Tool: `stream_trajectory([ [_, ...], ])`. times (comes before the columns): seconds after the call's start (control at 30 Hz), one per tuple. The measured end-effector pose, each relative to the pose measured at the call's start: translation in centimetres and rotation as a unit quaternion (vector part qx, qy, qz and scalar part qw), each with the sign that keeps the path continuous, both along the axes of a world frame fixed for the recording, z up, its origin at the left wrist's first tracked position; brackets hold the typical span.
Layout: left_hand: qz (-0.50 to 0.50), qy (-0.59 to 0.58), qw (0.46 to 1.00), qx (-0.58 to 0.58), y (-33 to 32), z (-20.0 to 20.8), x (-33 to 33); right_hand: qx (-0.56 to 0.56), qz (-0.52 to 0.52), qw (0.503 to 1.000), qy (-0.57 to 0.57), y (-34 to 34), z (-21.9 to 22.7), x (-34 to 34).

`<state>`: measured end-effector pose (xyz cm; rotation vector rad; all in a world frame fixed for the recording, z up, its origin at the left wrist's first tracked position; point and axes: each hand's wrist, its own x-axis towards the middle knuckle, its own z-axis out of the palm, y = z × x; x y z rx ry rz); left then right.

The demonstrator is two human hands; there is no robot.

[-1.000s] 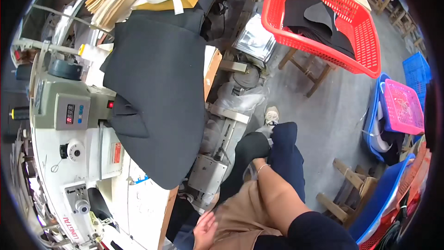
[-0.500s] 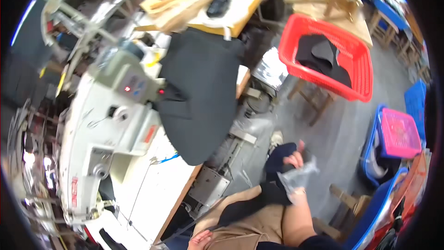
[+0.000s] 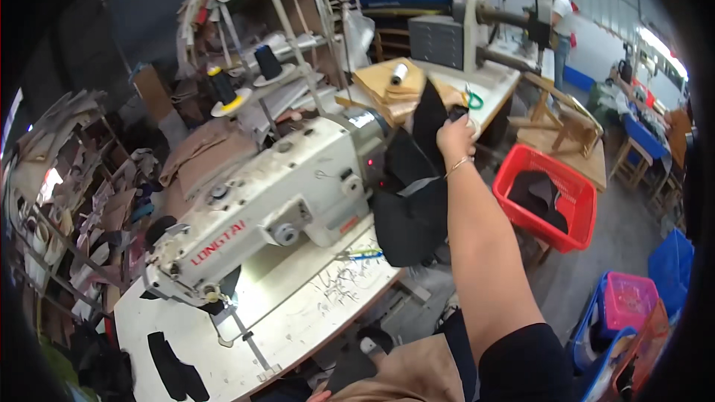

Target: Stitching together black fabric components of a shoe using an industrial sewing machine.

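Observation:
My right arm stretches far forward past the sewing machine (image 3: 275,186). My right hand (image 3: 454,140) is closed at the far worktable, beside a small black item (image 3: 457,112) and a green ring (image 3: 474,100). Something whitish shows at its fingers, too small to make out. Large black fabric pieces (image 3: 413,223) hang over the machine's far end, just left of my forearm. Only a sliver of my left hand (image 3: 320,396) shows at the lower edge, its fingers mostly hidden. Near it, a dark grey piece (image 3: 353,369) lies on my lap.
A red basket (image 3: 514,212) with dark pieces stands right of my arm. Cut black pieces (image 3: 176,368) lie on the white machine table (image 3: 298,327). Thread cones (image 3: 267,63) stand behind the machine. A pink basket (image 3: 629,301) is at the right; a person (image 3: 560,22) stands far back.
My right hand has gone from near my lap, where it had clear plastic, to the far worktable. My left hand has mostly dropped out of view. The view has tilted up.

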<state>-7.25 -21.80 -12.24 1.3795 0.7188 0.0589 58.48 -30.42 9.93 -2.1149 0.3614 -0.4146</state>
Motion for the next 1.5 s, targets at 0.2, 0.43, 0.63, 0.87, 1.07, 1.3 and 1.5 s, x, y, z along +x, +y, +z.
stream_trajectory([
  [0.2, -0.031, 0.027, 0.997, 0.063, -0.8, 5.5, -0.3, -0.369, 0.316, 0.874, -0.016, 1.5, -5.5, -5.8],
  [0.43, 0.107, -0.256, 0.943, -0.182, 1.5, 7.8, 0.9, -0.062, 0.381, 0.841, -0.379, 1.2, -4.3, -22.6],
  [0.63, 0.035, -0.468, 0.817, -0.334, 2.4, 12.8, 4.8, 0.023, 0.703, 0.688, -0.18, -4.0, -7.4, -46.0],
  [0.87, 0.007, -0.47, 0.878, 0.09, 1.7, 15.6, 1.9, 0.135, 0.65, 0.748, 0.016, -2.4, -4.1, -45.7],
  [1.07, 0.031, -0.405, 0.911, -0.075, 3.4, 9.9, 1.3, 0.309, 0.708, 0.59, 0.235, -1.0, 1.9, -45.6],
  [1.3, 0.032, -0.285, 0.955, -0.079, 3.0, 10.5, -1.0, 0.29, 0.714, 0.596, 0.226, 1.8, 1.4, -44.6],
  [1.5, -0.039, -0.154, 0.904, 0.397, 5.3, 11.5, -5.6, 0.276, 0.759, 0.549, 0.217, 3.8, -0.4, -45.6],
])
